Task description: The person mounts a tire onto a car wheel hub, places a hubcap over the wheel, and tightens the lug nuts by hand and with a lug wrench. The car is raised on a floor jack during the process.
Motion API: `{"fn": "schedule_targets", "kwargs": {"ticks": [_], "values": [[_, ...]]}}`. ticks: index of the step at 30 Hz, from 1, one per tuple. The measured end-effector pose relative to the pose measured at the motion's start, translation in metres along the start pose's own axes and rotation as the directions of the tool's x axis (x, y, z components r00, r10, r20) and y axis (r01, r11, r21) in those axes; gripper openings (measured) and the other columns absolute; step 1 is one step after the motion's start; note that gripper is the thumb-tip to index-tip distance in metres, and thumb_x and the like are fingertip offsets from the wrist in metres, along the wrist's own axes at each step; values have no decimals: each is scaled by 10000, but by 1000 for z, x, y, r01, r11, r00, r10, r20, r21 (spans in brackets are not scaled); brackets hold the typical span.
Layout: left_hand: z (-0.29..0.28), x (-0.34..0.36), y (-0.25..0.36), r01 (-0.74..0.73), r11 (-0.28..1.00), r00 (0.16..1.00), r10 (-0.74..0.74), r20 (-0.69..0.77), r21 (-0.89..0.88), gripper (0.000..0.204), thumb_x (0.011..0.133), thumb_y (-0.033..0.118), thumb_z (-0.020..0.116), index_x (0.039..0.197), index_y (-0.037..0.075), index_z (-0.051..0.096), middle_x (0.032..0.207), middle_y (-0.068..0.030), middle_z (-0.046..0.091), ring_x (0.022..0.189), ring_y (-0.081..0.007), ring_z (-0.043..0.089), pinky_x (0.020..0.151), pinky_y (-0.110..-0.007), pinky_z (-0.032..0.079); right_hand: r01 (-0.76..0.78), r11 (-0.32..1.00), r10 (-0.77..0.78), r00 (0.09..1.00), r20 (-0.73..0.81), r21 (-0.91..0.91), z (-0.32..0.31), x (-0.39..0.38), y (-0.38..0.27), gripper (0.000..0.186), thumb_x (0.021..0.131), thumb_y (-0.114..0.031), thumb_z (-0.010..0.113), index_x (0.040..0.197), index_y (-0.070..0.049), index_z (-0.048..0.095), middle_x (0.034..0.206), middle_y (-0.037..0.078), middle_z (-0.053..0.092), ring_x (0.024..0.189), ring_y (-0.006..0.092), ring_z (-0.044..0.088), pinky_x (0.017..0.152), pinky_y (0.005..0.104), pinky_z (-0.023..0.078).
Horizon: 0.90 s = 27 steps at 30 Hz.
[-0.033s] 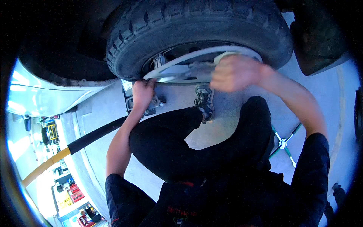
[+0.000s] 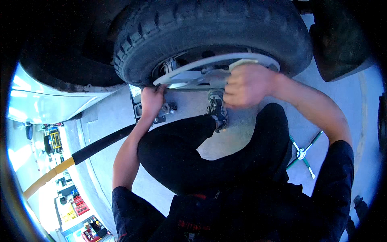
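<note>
A silver-grey wheel cover (image 2: pixel 192 76) sits against the wheel of a vehicle, tilted out from the tyre (image 2: pixel 217 30) along its upper edge. My left hand (image 2: pixel 152 99) is closed on the cover's left rim, thumb on the near side. On the right part of the cover my right hand (image 2: pixel 250 85) is curled into a fist at a pale spoke; its fingertips are hidden. Behind the cover, part of the dark wheel opening shows.
A floor jack (image 2: pixel 161 111) stands below the tyre's left side, its black and yellow handle (image 2: pixel 105 143) reaching left. A four-way lug wrench (image 2: pixel 300 153) with green arms lies on the floor at right. My shoe (image 2: pixel 217 107) is below the cover; shelves with red bins (image 2: pixel 82 205) stand lower left.
My right hand has shifted slightly down toward me, and the cover's upper edge has come a little outward with it. The left hand stays in place.
</note>
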State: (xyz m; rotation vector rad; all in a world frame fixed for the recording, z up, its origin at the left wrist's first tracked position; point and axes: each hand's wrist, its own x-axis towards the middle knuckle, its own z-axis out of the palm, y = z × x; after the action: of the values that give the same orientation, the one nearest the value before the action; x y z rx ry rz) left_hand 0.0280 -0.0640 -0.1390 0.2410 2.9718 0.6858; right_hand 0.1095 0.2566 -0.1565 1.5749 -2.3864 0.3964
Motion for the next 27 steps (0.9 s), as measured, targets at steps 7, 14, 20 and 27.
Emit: {"fn": "schedule_targets", "kwargs": {"ticks": [7, 14, 20, 27], "values": [[10, 1, -11, -38, 999, 998, 37, -49, -30, 374, 821, 265, 608, 607, -41, 622, 524, -176, 574, 517, -289, 602, 544, -394, 457, 125, 983, -145, 978, -151, -136, 4, 37, -26, 167, 734, -163, 604, 615, -117, 496, 566, -5, 502, 539, 117, 532, 463, 264, 412], [9, 1, -15, -34, 999, 997, 35, -72, 8, 391, 801, 298, 633, 608, -42, 610, 591, -228, 566, 602, -366, 599, 568, -423, 454, 228, 870, -261, 965, 14, 438, 53, 156, -59, 200, 721, -203, 559, 550, -103, 531, 501, 47, 560, 453, 184, 579, 430, 312, 456], [0, 5, -12, -167, 986, 983, 166, -72, -3, 300, 787, 250, 617, 690, -33, 633, 659, -243, 582, 681, -373, 607, 594, -416, 462, 70, 993, -81, 989, -124, -95, 29, 176, 1, 141, 686, -163, 550, 593, -64, 590, 586, 118, 624, 545, 250, 640, 440, 381, 481], [0, 7, -5, -37, 999, 996, 34, -88, -30, 327, 821, 279, 612, 703, -24, 651, 631, -228, 590, 631, -356, 613, 576, -402, 455, 177, 979, -194, 958, 210, 96, 35, 158, -45, 155, 709, -179, 562, 584, -112, 626, 603, 27, 640, 511, 218, 621, 427, 374, 472]]}}
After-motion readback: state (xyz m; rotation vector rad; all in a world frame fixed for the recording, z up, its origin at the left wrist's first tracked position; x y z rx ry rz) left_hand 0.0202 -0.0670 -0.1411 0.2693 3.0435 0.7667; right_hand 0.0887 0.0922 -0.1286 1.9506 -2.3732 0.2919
